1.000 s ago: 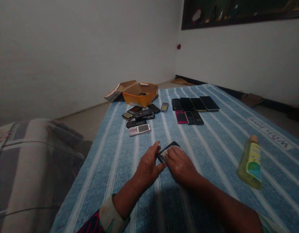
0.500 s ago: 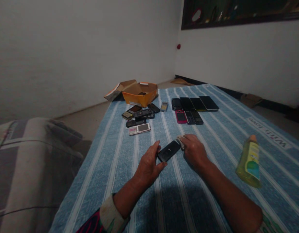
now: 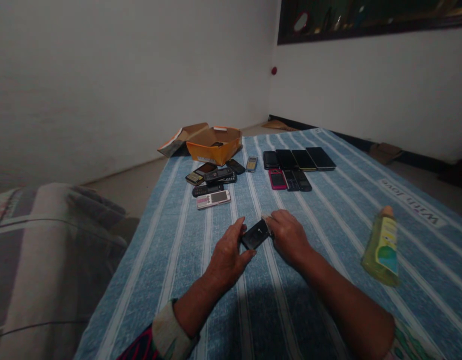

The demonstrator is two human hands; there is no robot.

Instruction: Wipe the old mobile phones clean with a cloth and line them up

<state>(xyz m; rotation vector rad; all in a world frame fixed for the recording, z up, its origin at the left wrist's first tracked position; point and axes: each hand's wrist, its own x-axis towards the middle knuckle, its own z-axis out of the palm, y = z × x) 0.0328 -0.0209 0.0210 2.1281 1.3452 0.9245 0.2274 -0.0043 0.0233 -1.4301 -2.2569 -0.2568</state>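
Note:
A black mobile phone (image 3: 255,235) is gripped at its left end between the thumb and fingers of my left hand (image 3: 227,254). My right hand (image 3: 290,235) is closed on a small pale cloth (image 3: 266,218), mostly hidden under the fingers, and presses it against the phone's right end. Ahead on the left lies a loose group of old keypad phones, with a white-and-pink phone (image 3: 213,199) closest to me. Further right, dark phones and a pink phone (image 3: 277,179) lie in two neat rows.
An orange cardboard box (image 3: 211,152) with its lid open stands at the far left of the striped blue cloth (image 3: 170,240). A bottle of yellow-green liquid (image 3: 382,247) lies at the right. Grey-and-white fabric (image 3: 46,260) covers something on the left.
My right hand has moved left, bringing the cloth from beside the phone's right end onto it. My left hand keeps its hold. The view has shifted slightly.

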